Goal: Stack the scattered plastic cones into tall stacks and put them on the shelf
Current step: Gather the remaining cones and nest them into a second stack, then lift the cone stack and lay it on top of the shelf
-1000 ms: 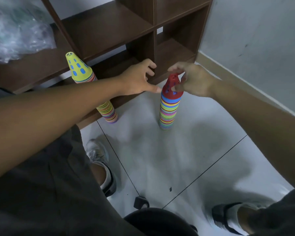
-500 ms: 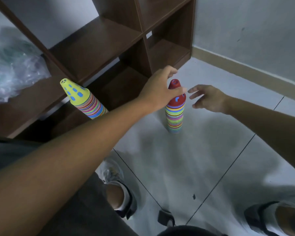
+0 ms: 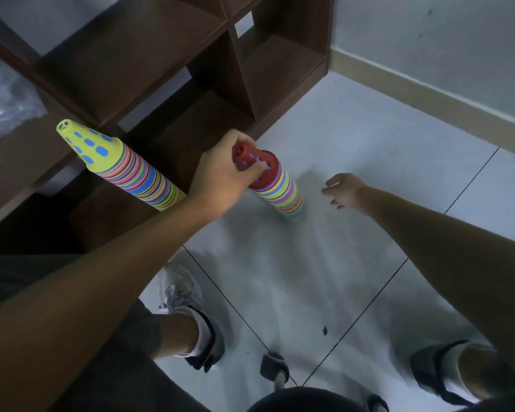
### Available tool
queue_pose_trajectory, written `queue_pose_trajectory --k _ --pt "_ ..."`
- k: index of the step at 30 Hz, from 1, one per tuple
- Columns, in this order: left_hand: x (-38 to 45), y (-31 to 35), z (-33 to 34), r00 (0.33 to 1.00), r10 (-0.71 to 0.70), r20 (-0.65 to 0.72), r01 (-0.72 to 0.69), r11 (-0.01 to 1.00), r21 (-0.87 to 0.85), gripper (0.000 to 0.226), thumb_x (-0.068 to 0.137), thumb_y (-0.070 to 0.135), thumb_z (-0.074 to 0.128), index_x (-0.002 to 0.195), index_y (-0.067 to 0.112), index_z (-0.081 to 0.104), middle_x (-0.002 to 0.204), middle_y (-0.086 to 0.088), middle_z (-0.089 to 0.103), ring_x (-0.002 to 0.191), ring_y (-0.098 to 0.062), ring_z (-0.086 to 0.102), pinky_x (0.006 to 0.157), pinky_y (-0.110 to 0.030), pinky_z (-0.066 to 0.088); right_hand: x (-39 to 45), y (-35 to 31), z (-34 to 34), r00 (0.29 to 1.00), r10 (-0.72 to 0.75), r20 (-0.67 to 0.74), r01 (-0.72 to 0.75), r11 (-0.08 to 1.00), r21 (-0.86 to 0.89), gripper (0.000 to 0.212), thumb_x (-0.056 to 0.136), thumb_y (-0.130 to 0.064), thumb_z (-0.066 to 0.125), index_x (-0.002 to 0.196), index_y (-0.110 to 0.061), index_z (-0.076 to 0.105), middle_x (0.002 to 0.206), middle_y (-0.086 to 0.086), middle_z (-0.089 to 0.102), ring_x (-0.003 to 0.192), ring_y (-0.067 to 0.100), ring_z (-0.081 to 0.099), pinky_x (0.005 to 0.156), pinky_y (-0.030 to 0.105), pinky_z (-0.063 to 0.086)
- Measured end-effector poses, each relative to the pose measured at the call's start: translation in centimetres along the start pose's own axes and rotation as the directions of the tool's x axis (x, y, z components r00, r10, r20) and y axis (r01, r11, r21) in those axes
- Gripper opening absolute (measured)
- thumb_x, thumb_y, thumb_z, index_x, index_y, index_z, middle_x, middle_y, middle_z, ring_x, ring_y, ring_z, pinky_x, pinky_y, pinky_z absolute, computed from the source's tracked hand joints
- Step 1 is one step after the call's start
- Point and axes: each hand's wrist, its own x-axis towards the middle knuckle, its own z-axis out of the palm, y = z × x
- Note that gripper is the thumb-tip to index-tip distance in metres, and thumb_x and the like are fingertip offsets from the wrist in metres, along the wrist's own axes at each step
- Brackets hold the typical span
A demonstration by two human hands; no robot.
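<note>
- I see my left hand (image 3: 220, 176) gripping the red cone (image 3: 254, 165) that tops the right-hand stack (image 3: 283, 191); the fingers (image 3: 257, 168) are curled round the cone's upper part, thumb on the far side.
- That stack stands with its base on the floor (image 3: 339, 263), leaning with its tip toward the left, just in front of the shelf (image 3: 167, 55).
- My right hand (image 3: 344, 190) hangs to the right of this stack, apart from it, holding nothing; its fingers look loosely spread, though the outline is blurred.
- A second stack (image 3: 137, 173), capped by a yellow cone (image 3: 92, 147) with blue spots, stands to the left of the first. Its lower end is hidden behind my left forearm, so I cannot tell what it rests on.
- Both stacks are made of many thin coloured rims packed tightly together.
- The shelf is dark brown wood with open compartments, occupying the far left of the scene. Neither stack is inside a compartment.
- A crumpled clear plastic bag (image 3: 6, 102) lies on a shelf board at the far left edge.
- The floor is pale tile with dark joints; a small dark speck (image 3: 324, 330) lies near my feet.
- A grey shoe (image 3: 185, 295) shows below my left forearm; another foot is at lower right, blurred.
- A pale wall (image 3: 428, 40) with a beige skirting strip runs along the far right.
</note>
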Motion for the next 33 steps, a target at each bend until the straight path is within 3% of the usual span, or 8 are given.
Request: queue_pose_trajectory --k 3,8,13,17,22,27,31,33 --pt "-0.6 -1.7 -0.6 0.994 -0.105 -0.032 0.103 0.992 -0.07 0.036 0.083 0.022 0.081 0.115 0.017 0.064 0.111 0.002 0.07 0.096 -0.008 0.067 0.077 -0.012 0.055 0.6 0.0 1.9 0.996 0.082 0.026 -0.083 0.996 0.042 0.039 0.1 -0.029 0.055 0.123 0.002 0.059 0.103 0.015 0.061 0.093 0.03 0.067 0.076 0.039 0.059" --pt "-1.9 -4.1 -1.6 0.949 -0.311 -0.05 0.286 0.917 -0.276 0.053 0.085 0.01 0.078 0.132 0.011 0.055 0.123 -0.001 0.062 0.1 -0.008 0.063 0.073 -0.01 0.054 1.6 -0.5 5.2 0.982 0.171 0.083 -0.183 0.967 0.178 0.05 0.101 -0.041 0.051 0.133 -0.003 0.051 0.118 0.013 0.055 0.112 0.032 0.063 0.091 0.047 0.057" --pt "-2.9 -7.3 -1.9 0.846 -0.529 -0.062 0.441 0.762 -0.475 0.053 0.069 0.03 0.089 0.115 0.025 0.064 0.124 -0.005 0.063 0.114 -0.025 0.065 0.095 -0.046 0.057 3.4 -0.8 8.6 0.96 0.198 0.198 -0.261 0.888 0.378 0.07 0.094 -0.059 0.052 0.146 -0.015 0.039 0.144 0.011 0.048 0.119 0.033 0.055 0.074 0.043 0.058" --pt "-3.2 -8.4 -1.7 0.787 -0.616 -0.037 0.467 0.634 -0.616 0.058 0.076 0.018 0.086 0.126 0.023 0.058 0.135 -0.005 0.059 0.121 -0.028 0.062 0.101 -0.049 0.054 4.9 -1.3 10.0 0.945 0.2 0.258 -0.311 0.791 0.527 0.074 0.088 -0.06 0.058 0.147 -0.019 0.039 0.141 0.011 0.051 0.117 0.034 0.057 0.057 0.04 0.057" --pt "-3.8 -8.5 -1.9 0.818 -0.571 -0.074 0.419 0.678 -0.604 0.044 0.074 0.017 0.087 0.112 0.025 0.066 0.127 -0.006 0.066 0.116 -0.028 0.066 0.099 -0.052 0.054 5.2 -2.0 10.7 0.947 0.203 0.248 -0.316 0.714 0.624 0.068 0.086 -0.052 0.068 0.14 -0.017 0.044 0.128 0.013 0.059 0.107 0.034 0.063 0.078 0.049 0.061" --pt "-3.6 -6.5 -4.1 0.855 -0.501 -0.135 0.321 0.716 -0.62 0.052 0.067 0.035 0.091 0.113 0.021 0.071 0.116 -0.01 0.073 0.109 -0.032 0.071 0.097 -0.055 0.054 4.9 -4.8 10.3 0.965 0.127 0.231 -0.256 0.664 0.703 0.061 0.086 -0.046 0.068 0.136 -0.017 0.048 0.125 0.014 0.062 0.103 0.034 0.066 0.074 0.051 0.061" --pt "-3.7 -3.7 -6.2 0.866 -0.457 -0.205 0.24 0.738 -0.63 0.034 0.088 0.014 0.076 0.119 0.005 0.065 0.104 -0.004 0.076 0.094 -0.016 0.075 0.076 -0.028 0.06 4.1 -7.6 9.0 0.979 0.049 0.198 -0.183 0.639 0.747 0.059 0.085 -0.047 0.067 0.135 -0.019 0.05 0.117 0.012 0.068 0.097 0.03 0.072 0.075 0.051 0.062" --pt "-3.8 -2.5 -7.3 0.87 -0.444 -0.214 0.227 0.747 -0.625 0.037 0.091 0.017 0.073 0.123 0.002 0.063 0.11 -0.007 0.075 0.099 -0.018 0.074 0.08 -0.029 0.06 3.4 -8.6 8.5 0.982 0.02 0.19 -0.161 0.628 0.761 0.06 0.084 -0.047 0.066 0.135 -0.02 0.048 0.117 0.011 0.069 0.097 0.03 0.072 0.077 0.051 0.061"
